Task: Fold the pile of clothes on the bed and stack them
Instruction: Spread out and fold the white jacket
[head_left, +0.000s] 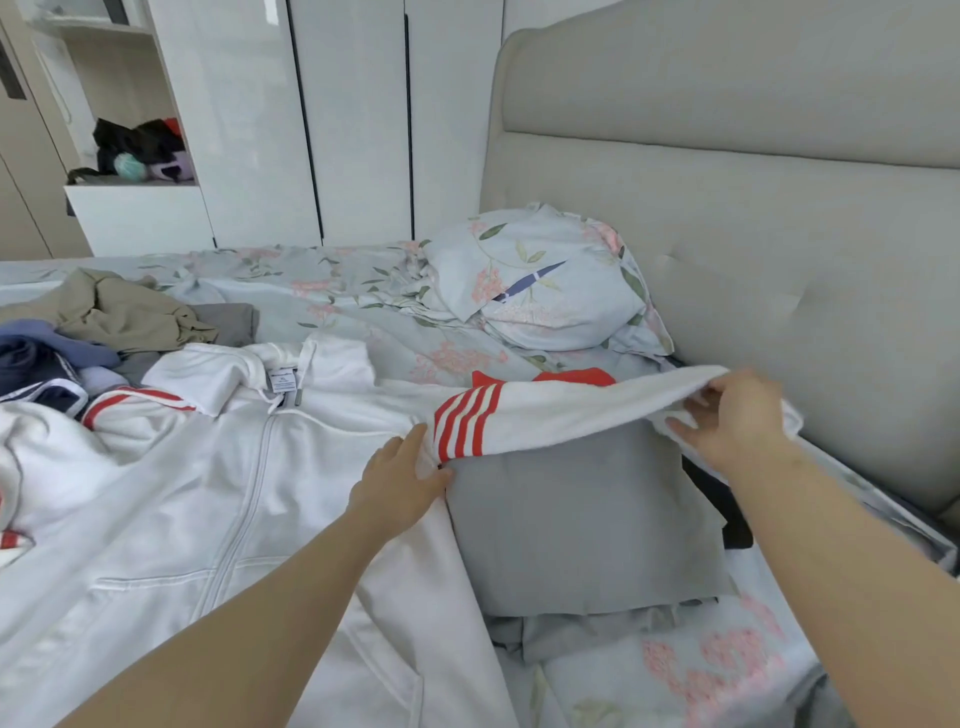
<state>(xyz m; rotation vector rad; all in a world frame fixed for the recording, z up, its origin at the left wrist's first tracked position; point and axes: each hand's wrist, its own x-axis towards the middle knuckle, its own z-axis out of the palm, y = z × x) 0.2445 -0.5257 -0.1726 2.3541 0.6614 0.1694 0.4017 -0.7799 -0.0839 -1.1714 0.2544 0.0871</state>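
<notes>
Soft matt white cloth jacket (218, 493), smooth grey cloth stack (576, 525), padded fabric headboard (753, 182), glossy wardrobe doors (353, 119).

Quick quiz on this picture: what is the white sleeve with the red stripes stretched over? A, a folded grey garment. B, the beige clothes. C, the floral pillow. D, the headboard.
A: the white sleeve, gripped at its end by the right hand, stretches over the far part of the folded grey garment, while the left hand presses flat near the shoulder.
</notes>
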